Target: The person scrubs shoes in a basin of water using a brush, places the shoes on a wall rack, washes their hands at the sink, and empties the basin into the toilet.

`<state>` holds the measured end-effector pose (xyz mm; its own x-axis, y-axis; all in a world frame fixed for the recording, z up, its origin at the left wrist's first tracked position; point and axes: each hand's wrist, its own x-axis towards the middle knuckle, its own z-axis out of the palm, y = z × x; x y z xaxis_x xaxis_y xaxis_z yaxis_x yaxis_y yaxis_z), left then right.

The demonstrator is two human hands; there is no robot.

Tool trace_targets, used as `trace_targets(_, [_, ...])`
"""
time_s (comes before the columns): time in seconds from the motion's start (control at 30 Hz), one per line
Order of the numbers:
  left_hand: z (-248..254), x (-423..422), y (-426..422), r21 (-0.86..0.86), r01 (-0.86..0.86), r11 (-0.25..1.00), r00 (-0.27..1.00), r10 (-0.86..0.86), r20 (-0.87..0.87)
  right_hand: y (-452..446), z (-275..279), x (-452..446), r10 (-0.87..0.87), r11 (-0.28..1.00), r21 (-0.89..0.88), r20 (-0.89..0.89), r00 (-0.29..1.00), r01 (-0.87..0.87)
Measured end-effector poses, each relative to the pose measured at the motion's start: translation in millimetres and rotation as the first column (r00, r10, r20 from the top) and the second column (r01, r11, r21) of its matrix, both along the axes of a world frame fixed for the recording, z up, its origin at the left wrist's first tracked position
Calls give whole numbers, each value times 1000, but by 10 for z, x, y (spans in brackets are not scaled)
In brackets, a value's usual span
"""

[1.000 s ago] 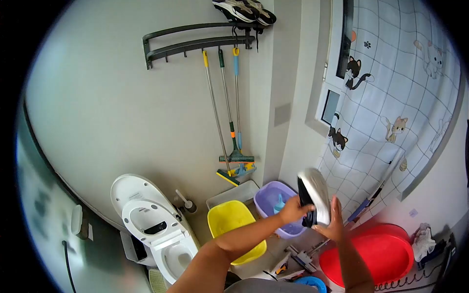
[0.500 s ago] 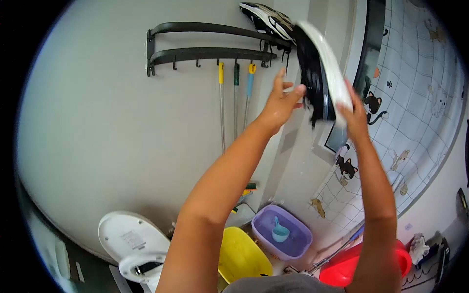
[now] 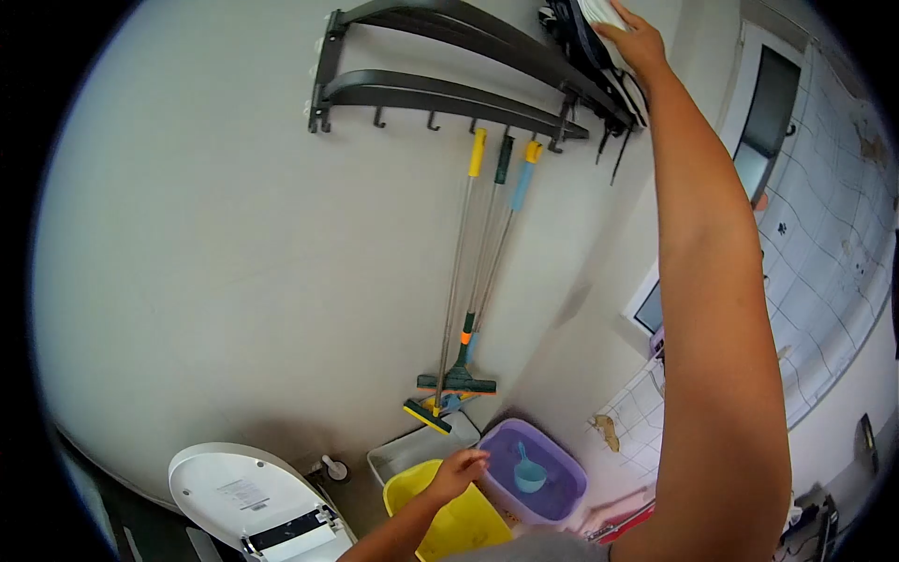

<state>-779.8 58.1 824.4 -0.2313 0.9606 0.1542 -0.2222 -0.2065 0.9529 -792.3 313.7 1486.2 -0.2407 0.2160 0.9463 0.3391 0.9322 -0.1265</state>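
Note:
My right hand [image 3: 639, 42] reaches up to the top right and is closed on a white and black shoe [image 3: 611, 21] at the right end of the dark wall rack [image 3: 459, 98]. Black laces [image 3: 618, 155] dangle below the rack there. The shoe's upper part is cut off by the frame edge, and dark shoe parts lie close against it, so I cannot tell the two shoes of the pair apart. Low down, my left hand [image 3: 457, 473] hangs above the yellow basin [image 3: 468, 529], its fingers loosely curled with nothing seen in them.
Long-handled cleaning tools hang from the rack's hooks, including a squeegee [image 3: 457, 382]. A purple basin [image 3: 571, 487] holds water and a blue dipper [image 3: 530, 476]. A grey tray [image 3: 398, 459] lies behind the yellow basin. A toilet with a raised lid [image 3: 243, 492] stands lower left.
The shoe that my right hand held out beside the rack is now up at the rack's right end. My left hand has dropped from near the shoe to above the yellow basin.

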Motion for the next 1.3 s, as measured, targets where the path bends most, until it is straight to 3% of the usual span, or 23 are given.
trace_targets(0.07, [-123, -40, -209, -113, -39, 993, 998, 44, 50, 267, -76, -45, 92, 994, -63, 73, 993, -88])
trace_targets(0.17, [-182, -102, -356, -238, -66, 969, 994, 84, 66, 421, -151, -46, 32, 999, 32, 178, 984, -38])
trace_targets(0.27, [-141, -170, -389, -231, -96, 968, 992, 111, 54, 272, -172, -39, 228, 964, -178, 157, 961, -200])
trace_targets(0.37, [-127, -191, -361, -180, -140, 974, 986, 154, 65, 33, -253, -5, 75, 997, 8, 227, 971, -79])
trace_targets(0.47, [-242, -166, -295, -192, -163, 968, 982, 179, 67, -1, -335, 8, 234, 967, 43, 261, 937, -253])
trace_targets(0.5, [-232, -156, -295, -198, -150, 969, 982, 169, 83, -60, -342, 12, 169, 983, 27, 253, 953, -182])
trace_targets(0.57, [-195, -116, -286, -211, -118, 970, 982, 145, 117, 42, -311, 11, 200, 978, 10, 268, 942, -210])
trace_targets(0.8, [-172, -57, -238, -200, -146, 969, 988, 153, 19, 265, -224, -56, 108, 978, -195, 182, 977, -72])
trace_targets(0.9, [-294, -63, -261, -219, -146, 965, 989, 142, -34, 335, -260, -102, 199, 965, -204, 172, 965, -162])
trace_targets(1.07, [-138, 51, -191, -199, -131, 971, 991, 136, 8, 330, -358, -130, 120, 993, -7, 151, 981, -120])
trace_targets(1.13, [-175, 139, -127, -169, -123, 978, 992, 118, -40, 175, -305, -81, 36, 998, 43, 215, 976, -46])
trace_targets(1.23, [-178, 254, -76, -143, -100, 985, 964, 60, -259, 73, -313, -102, -206, 979, -2, 9, 979, 206])
trace_targets(1.27, [-195, 315, -92, -147, -91, 985, 936, 34, -351, 57, -368, 15, -27, 999, 20, -51, 998, 28])
trace_targets(1.3, [-368, 389, -59, -154, -87, 984, 942, 31, -334, -1, -431, 181, 155, 988, 48, -108, 982, -150])
